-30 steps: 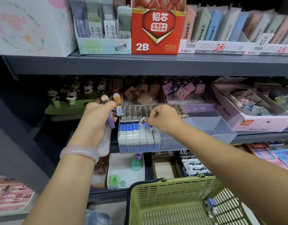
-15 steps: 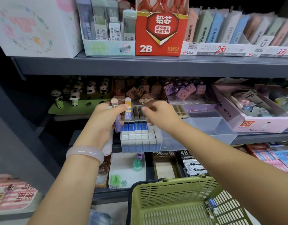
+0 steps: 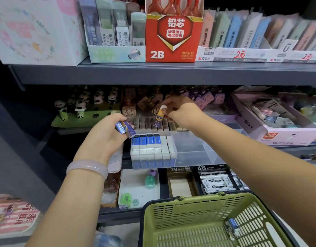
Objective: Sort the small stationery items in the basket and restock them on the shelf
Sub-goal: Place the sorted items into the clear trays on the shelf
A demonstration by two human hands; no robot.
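Note:
My left hand [image 3: 107, 134] grips a small bunch of purple and blue erasers [image 3: 125, 128] just left of the clear eraser tray [image 3: 189, 157]. My right hand [image 3: 180, 111] pinches a yellow and purple eraser [image 3: 159, 115] by its white end, above the back row of brown erasers [image 3: 150, 124]. Blue-sleeved white erasers [image 3: 146, 140] fill the tray's left part. The green basket [image 3: 171, 207] sits at the bottom right, with a small blue item [image 3: 231, 227] lying inside.
The upper shelf edge [image 3: 171, 73] runs above my hands, carrying a red 2B lead box [image 3: 173, 38] and lead cases. Panda figures [image 3: 78, 106] stand to the left, a pink box [image 3: 271, 129] to the right. Lower trays [image 3: 139, 189] hold sharpeners and 4B erasers.
My right hand let go of a blue eraser at the tray, took the yellow and purple eraser from my left hand, and moved up and back with it.

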